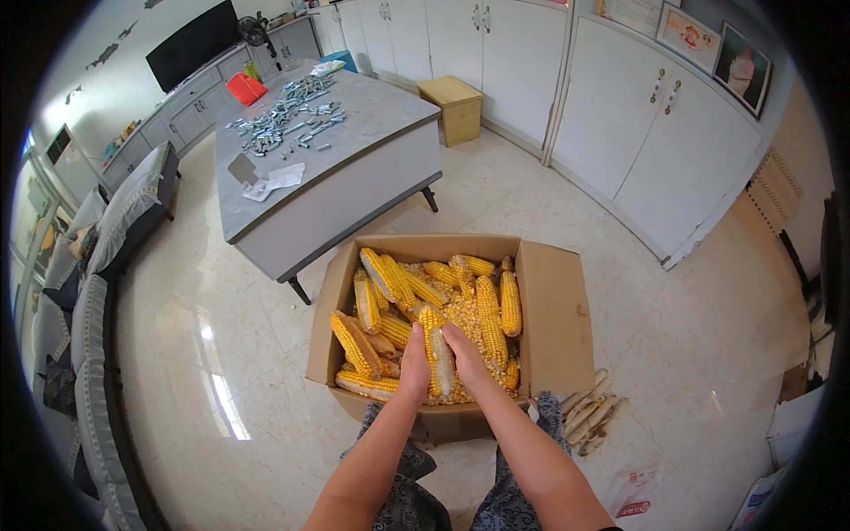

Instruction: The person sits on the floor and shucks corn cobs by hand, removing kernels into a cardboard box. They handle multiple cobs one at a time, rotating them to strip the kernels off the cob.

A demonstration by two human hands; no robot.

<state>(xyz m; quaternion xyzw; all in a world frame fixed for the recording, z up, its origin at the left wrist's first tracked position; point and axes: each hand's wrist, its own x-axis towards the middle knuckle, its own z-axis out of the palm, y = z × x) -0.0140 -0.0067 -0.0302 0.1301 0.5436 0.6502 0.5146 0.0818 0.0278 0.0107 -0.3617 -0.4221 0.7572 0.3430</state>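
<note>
Between my two hands, over a cardboard box (553,310), I hold a corn cob (440,358) upright. Part of the cob is bare and pale where kernels are gone; yellow kernels remain at its top and left. My left hand (414,363) is closed against the cob's left side, and my right hand (465,356) presses on its right side. The box holds several yellow corn cobs (490,323) and many loose kernels (462,310). Some cobs, such as one at the left (354,345), lean near the box wall. The undersides of my fingers are hidden.
Stripped cobs (595,416) lie in a pile on the floor right of the box. A clear plastic bag (636,496) is nearer. Beyond the box stands a grey table (372,106) with many small metal pieces (288,115). A sofa (88,354) runs along the left, white cabinets (620,115) at the back right.
</note>
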